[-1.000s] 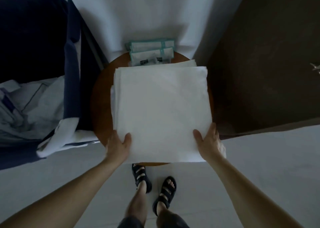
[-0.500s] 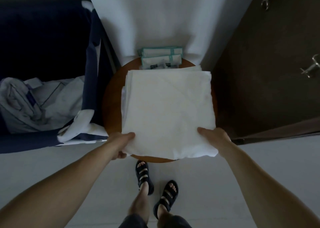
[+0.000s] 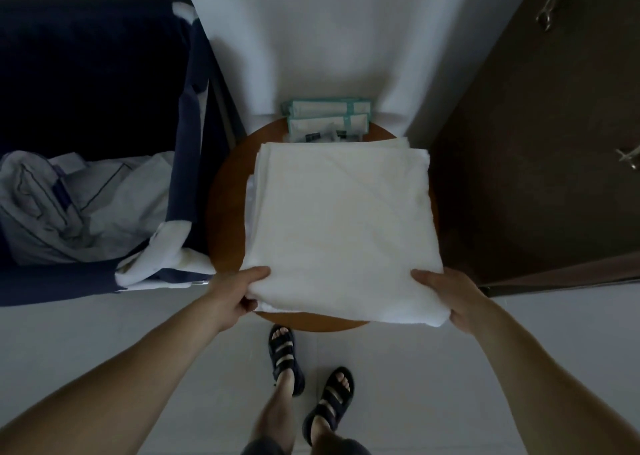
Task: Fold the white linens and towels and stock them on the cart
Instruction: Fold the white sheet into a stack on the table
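A folded white linen (image 3: 343, 226), square and several layers thick, lies on a round brown table (image 3: 227, 205) in the middle of the view. My left hand (image 3: 239, 290) grips its near left corner, thumb on top and fingers curled under. My right hand (image 3: 450, 293) holds the near right corner the same way, and that corner hangs past the table's front edge. At the left stands a dark blue laundry cart (image 3: 187, 164) with crumpled pale linen (image 3: 79, 209) inside.
Two teal-edged packets (image 3: 327, 120) lie at the table's far side against a white wall. A dark brown door (image 3: 540, 143) with metal handles stands at the right. My sandalled feet (image 3: 308, 375) are on the pale floor below the table.
Both hands went from lying flat on the linen's near edge to gripping its near corners. The front edge of the stack has come towards me, past the table's rim.
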A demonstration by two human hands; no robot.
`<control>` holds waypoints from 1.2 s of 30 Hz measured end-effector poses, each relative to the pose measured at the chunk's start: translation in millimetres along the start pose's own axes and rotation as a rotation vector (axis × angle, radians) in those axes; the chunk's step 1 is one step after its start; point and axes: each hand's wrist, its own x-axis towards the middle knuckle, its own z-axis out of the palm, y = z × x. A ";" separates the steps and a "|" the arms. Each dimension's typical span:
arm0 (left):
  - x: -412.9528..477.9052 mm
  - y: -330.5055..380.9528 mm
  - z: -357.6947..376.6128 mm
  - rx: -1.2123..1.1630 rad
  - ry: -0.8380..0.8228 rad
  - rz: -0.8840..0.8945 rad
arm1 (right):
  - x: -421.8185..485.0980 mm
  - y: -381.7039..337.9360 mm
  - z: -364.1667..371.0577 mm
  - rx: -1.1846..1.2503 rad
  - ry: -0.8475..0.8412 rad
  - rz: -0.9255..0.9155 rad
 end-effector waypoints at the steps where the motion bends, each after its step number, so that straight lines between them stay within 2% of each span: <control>1: 0.8 -0.4 -1.9 -0.005 -0.069 -0.031 | 0.6 1.0 0.2 -0.009 -0.006 0.028; 5: 12.4 8.8 -8.9 0.046 -0.299 -0.051 | 7.5 -7.4 5.3 -0.016 -0.004 0.038; 13: 27.8 52.8 13.5 0.313 -0.344 -0.047 | 25.7 -33.0 19.4 0.122 0.022 -0.064; 16: 14.3 81.5 20.2 0.267 -0.419 0.060 | 17.7 -56.3 20.8 0.074 0.100 -0.225; 22: -20.2 153.3 17.8 0.147 -0.520 0.456 | -10.9 -140.1 17.8 0.054 0.159 -0.611; 25: -23.3 153.8 11.0 0.095 -0.517 0.565 | -10.0 -154.6 17.8 0.118 0.173 -0.674; 28: -6.8 126.8 6.0 0.108 -0.419 0.550 | 12.1 -134.4 19.8 0.122 0.190 -0.586; 33: 36.0 41.5 7.1 0.255 -0.267 0.210 | 53.5 -56.9 25.7 -0.138 0.188 -0.203; 36: 49.9 26.1 9.9 0.231 -0.141 0.197 | 60.8 -35.5 27.2 -0.266 0.274 -0.090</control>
